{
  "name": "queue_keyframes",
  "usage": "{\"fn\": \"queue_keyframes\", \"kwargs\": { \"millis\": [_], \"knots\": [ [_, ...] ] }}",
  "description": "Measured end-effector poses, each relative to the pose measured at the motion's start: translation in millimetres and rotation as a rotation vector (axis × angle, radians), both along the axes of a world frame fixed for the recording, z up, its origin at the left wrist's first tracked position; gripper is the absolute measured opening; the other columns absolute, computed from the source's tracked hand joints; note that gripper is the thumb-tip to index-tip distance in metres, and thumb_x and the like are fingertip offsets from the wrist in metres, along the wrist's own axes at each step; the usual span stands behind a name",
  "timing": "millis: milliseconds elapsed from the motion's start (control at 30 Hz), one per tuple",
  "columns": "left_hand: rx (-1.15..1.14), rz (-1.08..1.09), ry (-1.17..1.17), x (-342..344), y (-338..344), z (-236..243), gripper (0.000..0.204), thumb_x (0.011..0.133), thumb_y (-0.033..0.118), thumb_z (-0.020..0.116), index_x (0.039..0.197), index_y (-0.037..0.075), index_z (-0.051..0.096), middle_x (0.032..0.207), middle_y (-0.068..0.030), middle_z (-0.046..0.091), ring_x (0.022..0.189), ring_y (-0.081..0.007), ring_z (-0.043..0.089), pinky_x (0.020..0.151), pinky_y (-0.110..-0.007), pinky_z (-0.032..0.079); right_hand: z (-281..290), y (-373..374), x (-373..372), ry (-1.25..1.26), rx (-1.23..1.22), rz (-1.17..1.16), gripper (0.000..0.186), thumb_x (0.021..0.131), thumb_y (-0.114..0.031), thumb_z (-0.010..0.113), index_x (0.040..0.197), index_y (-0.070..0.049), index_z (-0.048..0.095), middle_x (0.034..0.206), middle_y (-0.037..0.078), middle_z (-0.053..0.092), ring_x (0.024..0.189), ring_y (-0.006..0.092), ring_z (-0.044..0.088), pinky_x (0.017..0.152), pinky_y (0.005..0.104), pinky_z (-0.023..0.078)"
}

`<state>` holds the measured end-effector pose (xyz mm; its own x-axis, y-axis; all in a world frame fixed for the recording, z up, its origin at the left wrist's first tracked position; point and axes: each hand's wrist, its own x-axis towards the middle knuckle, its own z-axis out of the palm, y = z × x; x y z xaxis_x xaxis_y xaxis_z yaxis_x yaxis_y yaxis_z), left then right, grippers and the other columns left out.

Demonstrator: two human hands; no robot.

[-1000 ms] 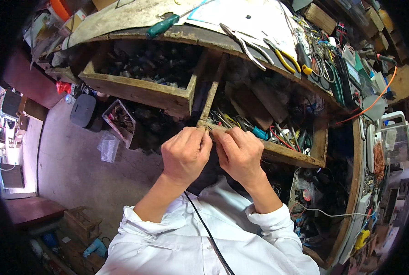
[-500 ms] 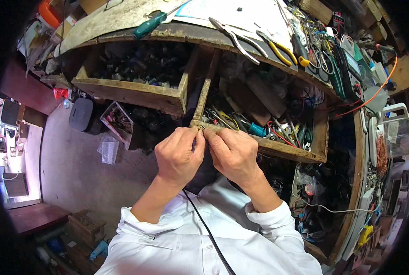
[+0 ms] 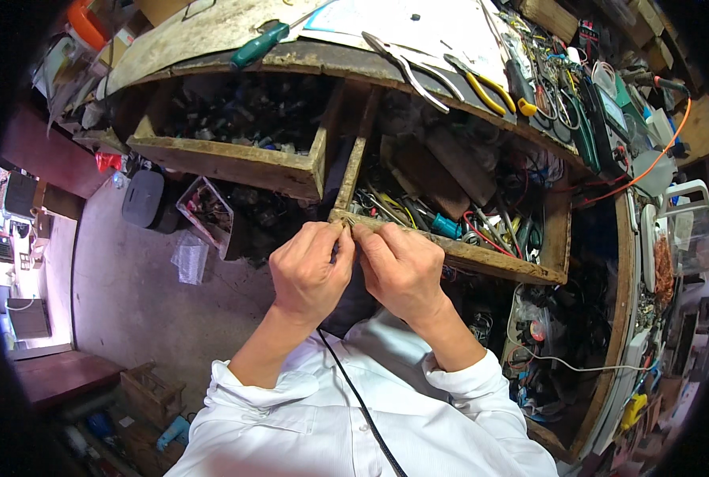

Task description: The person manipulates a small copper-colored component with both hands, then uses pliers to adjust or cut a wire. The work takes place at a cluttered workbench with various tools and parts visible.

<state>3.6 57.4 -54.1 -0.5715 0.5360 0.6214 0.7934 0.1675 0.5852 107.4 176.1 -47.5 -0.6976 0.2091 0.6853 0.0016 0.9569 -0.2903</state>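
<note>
My left hand (image 3: 310, 266) and my right hand (image 3: 402, 266) meet at the front corner of an open wooden drawer (image 3: 481, 258). Both are closed, thumbs and forefingers pinched together at nearly the same spot. Whatever sits between the fingertips is too small and too covered to name. Inside the drawer, just beyond my right hand, lie a turquoise-handled tool (image 3: 446, 226), a red wire (image 3: 481, 235) and several other tools. A second wooden drawer (image 3: 227, 163), full of small dark and clear parts, stands pulled out beyond my left hand.
On the bench top (image 3: 163, 60) lie a green-handled screwdriver (image 3: 260, 45), pliers (image 3: 406, 67) and yellow-handled cutters (image 3: 481, 83). A meter (image 3: 609, 111) with an orange lead is at the right. An open box (image 3: 207, 215) stands on the floor at left. A black cord (image 3: 358, 397) crosses my shirt.
Both hands keep their pinch at the drawer corner, with only very slight shifts. Nothing else has visibly moved.
</note>
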Motion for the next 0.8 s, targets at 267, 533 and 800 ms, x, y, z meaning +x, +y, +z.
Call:
{"fn": "queue_keyframes", "kwargs": {
  "millis": [267,533,800],
  "knots": [
    [-0.011,0.003,0.002,0.0,0.6,4.0,0.009,0.083,-0.003,0.077,0.09,-0.001,0.072,0.084,-0.0147,0.072,0.07,-0.0296,0.071,0.061,-0.036,0.056,1.8,0.6,3.3,-0.025,0.017,0.006,0.033,0.073,-0.003,0.075,0.106,-0.005,0.074,0.079,0.006,0.061,0.062,0.0231,0.061,0.055,0.0351,0.048],
    [0.016,-0.005,0.052,-2.3,2.0,1.5,0.012,0.079,-0.004,0.077,0.087,0.0,0.07,0.081,-0.0111,0.069,0.066,-0.0278,0.068,0.057,-0.036,0.054,0.1,2.4,2.8,0.007,-0.024,0.033,0.037,0.07,-0.001,0.077,0.107,-0.005,0.074,0.075,0.005,0.058,0.059,0.0224,0.059,0.052,0.0351,0.045],
    [0.019,-0.012,0.059,-2.8,1.3,-0.2,0.012,0.079,-0.004,0.077,0.088,0.0,0.069,0.082,-0.0112,0.069,0.067,-0.0283,0.069,0.058,-0.037,0.055,7.5,2.4,0.9,-0.045,0.018,0.048,0.035,0.071,-0.001,0.077,0.105,-0.005,0.075,0.075,0.005,0.058,0.058,0.0216,0.059,0.051,0.0345,0.045]
  ]
}}
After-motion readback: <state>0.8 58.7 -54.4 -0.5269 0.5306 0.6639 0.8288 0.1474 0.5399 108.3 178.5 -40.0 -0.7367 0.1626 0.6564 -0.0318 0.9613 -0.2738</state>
